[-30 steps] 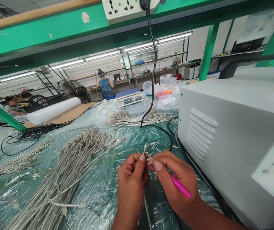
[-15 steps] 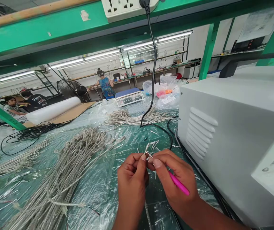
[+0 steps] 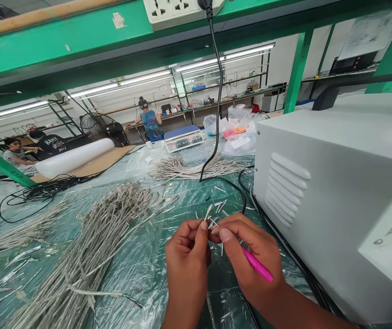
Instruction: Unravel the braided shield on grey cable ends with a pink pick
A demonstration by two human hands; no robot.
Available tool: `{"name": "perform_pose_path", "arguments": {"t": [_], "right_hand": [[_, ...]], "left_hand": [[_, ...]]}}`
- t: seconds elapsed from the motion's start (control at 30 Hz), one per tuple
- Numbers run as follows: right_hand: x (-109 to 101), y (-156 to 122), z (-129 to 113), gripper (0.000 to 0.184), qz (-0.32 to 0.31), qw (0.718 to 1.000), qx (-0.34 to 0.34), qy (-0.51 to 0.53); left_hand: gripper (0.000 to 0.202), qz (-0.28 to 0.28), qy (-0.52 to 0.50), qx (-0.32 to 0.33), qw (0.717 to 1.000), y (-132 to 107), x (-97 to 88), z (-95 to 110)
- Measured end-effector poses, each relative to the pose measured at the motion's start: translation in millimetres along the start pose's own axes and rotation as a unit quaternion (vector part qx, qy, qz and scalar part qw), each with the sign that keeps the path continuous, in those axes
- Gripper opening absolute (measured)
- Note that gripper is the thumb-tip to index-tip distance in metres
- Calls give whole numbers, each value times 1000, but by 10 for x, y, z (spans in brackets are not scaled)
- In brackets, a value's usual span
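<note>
Between its thumb and fingers my left hand (image 3: 187, 260) pinches a thin silvery cable (image 3: 209, 212), whose end sticks up past the fingertips. Lower down, more of what looks like this cable hangs below that hand. My right hand (image 3: 254, 256) is closed around a slim tool with a bright pink handle (image 3: 258, 266); its tip is hidden at the fingers, so its kind cannot be made out. Both sets of fingertips meet at the cable end, where thin pale strands cross. Small white scraps (image 3: 220, 205) lie on the table just beyond.
A large bundle of grey cables (image 3: 93, 242) lies to the left, another bundle (image 3: 196, 168) farther back. A white machine (image 3: 319, 183) stands close on the right, with black cords along its base. A black power cord (image 3: 219, 91) hangs from the socket strip (image 3: 178, 11).
The hands stay together in almost the same place, with only slight finger movement at the cable end. The whole view has shifted a little.
</note>
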State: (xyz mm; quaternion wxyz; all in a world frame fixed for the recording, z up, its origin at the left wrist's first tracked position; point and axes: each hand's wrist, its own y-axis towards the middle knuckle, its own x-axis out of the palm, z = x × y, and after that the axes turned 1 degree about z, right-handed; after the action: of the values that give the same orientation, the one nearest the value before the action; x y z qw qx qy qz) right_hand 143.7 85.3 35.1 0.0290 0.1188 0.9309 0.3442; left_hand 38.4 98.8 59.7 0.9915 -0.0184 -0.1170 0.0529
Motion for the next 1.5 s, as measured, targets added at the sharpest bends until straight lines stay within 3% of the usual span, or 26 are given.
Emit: {"name": "perform_pose_path", "arguments": {"t": [0.2,0.67,1.0,1.5], "right_hand": [[5,-14,-6,16,-12,1000,16,2],[32,-11,0,17,23,999,15,-19],[15,-28,-3,15,-17,1000,15,-4],[24,-15,-4,16,2,1000,18,-11]], "left_hand": [[24,13,13,6,1000,-3,3,12],[21,9,22,7,1000,-3,3,7],[24,18,24,7,1000,-5,2,6],[22,9,36,26,999,16,-16,-29]]}}
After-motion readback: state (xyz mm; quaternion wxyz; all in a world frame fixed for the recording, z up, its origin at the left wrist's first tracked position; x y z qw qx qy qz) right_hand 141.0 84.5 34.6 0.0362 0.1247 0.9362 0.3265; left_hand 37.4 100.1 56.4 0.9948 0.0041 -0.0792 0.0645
